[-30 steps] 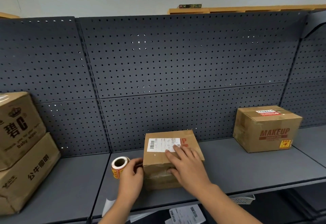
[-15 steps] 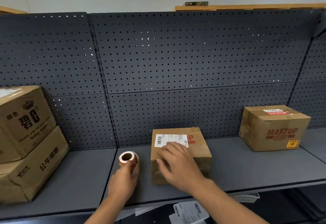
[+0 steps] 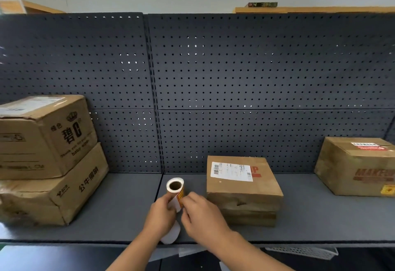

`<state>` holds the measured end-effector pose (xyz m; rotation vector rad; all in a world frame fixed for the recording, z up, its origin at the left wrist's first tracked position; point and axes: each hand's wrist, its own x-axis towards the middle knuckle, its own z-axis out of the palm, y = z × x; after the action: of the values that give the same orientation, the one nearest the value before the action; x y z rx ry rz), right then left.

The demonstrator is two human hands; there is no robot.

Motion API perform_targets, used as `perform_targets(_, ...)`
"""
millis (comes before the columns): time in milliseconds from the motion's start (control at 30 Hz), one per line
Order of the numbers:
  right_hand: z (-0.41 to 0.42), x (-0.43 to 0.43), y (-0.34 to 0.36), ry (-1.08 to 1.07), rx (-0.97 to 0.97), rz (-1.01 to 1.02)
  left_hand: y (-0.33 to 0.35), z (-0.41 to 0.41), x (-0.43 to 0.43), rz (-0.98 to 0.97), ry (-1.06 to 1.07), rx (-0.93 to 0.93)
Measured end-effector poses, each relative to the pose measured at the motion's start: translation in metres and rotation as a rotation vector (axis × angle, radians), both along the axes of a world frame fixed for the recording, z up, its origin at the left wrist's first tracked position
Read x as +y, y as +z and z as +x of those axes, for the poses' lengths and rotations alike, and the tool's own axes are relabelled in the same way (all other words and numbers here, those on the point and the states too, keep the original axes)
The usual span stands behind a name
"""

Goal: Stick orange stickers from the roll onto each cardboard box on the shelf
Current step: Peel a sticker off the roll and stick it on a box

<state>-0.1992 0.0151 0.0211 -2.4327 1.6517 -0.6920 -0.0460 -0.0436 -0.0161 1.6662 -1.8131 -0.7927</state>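
- Sticker roll [image 3: 175, 187]: it is held above the front part of the grey shelf [image 3: 119, 206], tilted so its open cardboard core faces up and toward the camera, just left of the middle box [image 3: 243, 189].
- Left hand [image 3: 160, 217]: fingers and thumb are curled round the lower part of the roll and grip it.
- Right hand [image 3: 203, 215]: its fingers are curled, with the tips at the orange sticker [image 3: 180, 196] on the roll's side. The back of the hand hides whether they have hold of it.
- A white backing strip [image 3: 171, 234] hangs down below the hands, past the shelf's front edge.
- The middle box lies flat on the shelf with a white shipping label [image 3: 232, 171] on top.
- At the right stands a box printed MAKEUP [image 3: 354, 168], with a small orange sticker [image 3: 387, 190] on its front.
- At the left, two larger boxes are stacked, the upper one [image 3: 42, 136] on the lower one [image 3: 53, 193].
- A dark pegboard [image 3: 235, 78] backs the shelf.
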Motion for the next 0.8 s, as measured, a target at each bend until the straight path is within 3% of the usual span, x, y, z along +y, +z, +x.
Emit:
perform_targets(367,0.021,-0.055,-0.033,-0.246,-0.437,0.264,-0.002,0.001,0.003,-0.059,-0.075,0.058)
perform_targets(800,0.031,-0.057,-0.039,-0.238,-0.456,0.217,-0.002,0.008,0.006,-0.127,-0.008,0.147)
